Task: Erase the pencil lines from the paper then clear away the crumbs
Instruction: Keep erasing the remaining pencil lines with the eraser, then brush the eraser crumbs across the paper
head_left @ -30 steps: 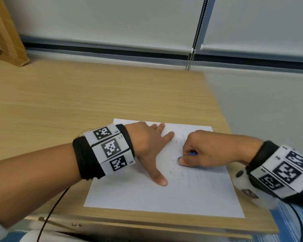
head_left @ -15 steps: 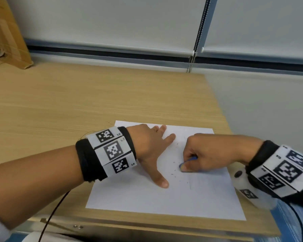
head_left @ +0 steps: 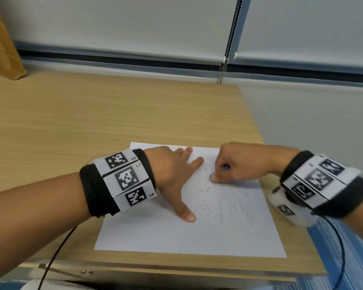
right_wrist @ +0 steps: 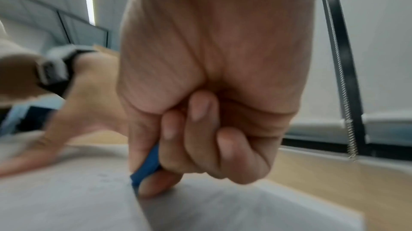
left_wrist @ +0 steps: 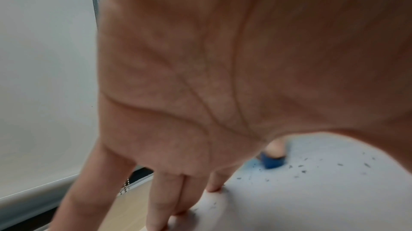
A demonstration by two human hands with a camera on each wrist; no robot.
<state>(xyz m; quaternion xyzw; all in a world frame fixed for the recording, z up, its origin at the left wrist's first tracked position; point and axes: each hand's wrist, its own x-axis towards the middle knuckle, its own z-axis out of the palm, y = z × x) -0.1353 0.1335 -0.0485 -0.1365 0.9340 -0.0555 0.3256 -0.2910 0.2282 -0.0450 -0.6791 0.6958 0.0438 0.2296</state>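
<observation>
A white sheet of paper [head_left: 155,233] lies near the front right corner of the wooden desk [head_left: 92,126]. My left hand [head_left: 176,174] lies flat on the sheet with fingers spread, pressing it down. My right hand [head_left: 235,166] pinches a small blue eraser [head_left: 226,168] between thumb and fingers, its end on the paper near the far edge. The eraser [right_wrist: 147,166] shows clearly in the right wrist view and, blurred, as the blue eraser [left_wrist: 273,161] in the left wrist view. Dark crumbs [head_left: 206,197] lie scattered between the hands. Faint pencil lines [head_left: 239,199] remain on the sheet's right half.
The desk's right edge [head_left: 254,122] runs just beside the paper, with grey wall and blue floor beyond. A cardboard box [head_left: 0,49] stands at the far left. A blind's bead chain [head_left: 222,72] hangs at the back. A black cable [head_left: 57,254] trails off the front edge.
My right hand with the eraser has slid away from me, from mid-sheet toward the paper's far edge. More crumbs lie on the sheet. The left hand has stayed pressed in place.
</observation>
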